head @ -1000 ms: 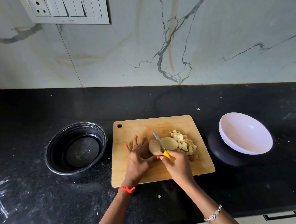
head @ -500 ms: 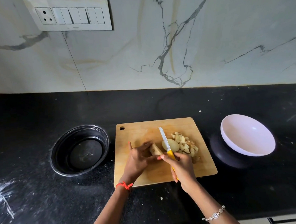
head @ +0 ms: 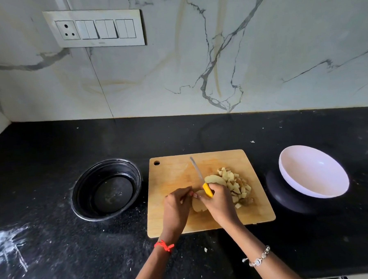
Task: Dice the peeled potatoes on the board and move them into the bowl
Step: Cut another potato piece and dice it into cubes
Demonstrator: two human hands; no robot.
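Right hand (head: 221, 203) has its fingers wrapped tight round the yellow handle of the knife (head: 196, 170), blade pointing away across the board. Left hand (head: 176, 206) fingers are curled onto a peeled potato half (head: 196, 206) lying on the wooden cutting board (head: 172, 176). Second half (head: 215, 179) and the diced potato (head: 234, 185) sit right of the blade. White bowl (head: 312, 171), right of the board, shows only its bare inside. Black bowl (head: 106, 188) on the left has pale smears on its bottom.
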